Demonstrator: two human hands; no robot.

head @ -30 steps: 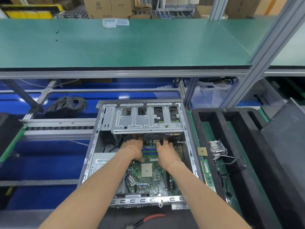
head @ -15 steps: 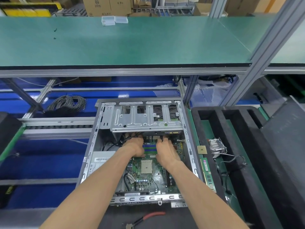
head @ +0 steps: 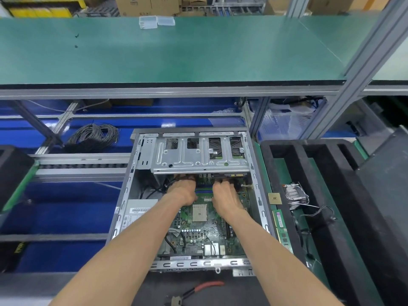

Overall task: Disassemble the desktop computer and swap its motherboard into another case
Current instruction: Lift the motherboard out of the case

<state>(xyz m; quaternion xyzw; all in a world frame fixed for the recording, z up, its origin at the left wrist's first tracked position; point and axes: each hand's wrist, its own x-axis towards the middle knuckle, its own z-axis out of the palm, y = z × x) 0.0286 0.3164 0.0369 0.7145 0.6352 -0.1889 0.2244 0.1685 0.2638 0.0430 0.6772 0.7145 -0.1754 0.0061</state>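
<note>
the motherboard [head: 198, 226] lies in the open case [head: 254, 173], at 6 o'clock of the drive cage [head: 198, 155]. left hand [head: 184, 192] and right hand [head: 225, 197] reach under the cage at 12 o'clock of the board; i cannot tell how the fingertips lie. unseen cables could snag or tear if tugged.

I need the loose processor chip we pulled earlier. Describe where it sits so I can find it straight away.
Start at the open computer case in the middle, then look just past its right wall to the black foam tray. On the tray's near-left rim lies the chip: a small, flat gold square, unlike the long green memory sticks below it and the wired metal cooler to its right.
</note>
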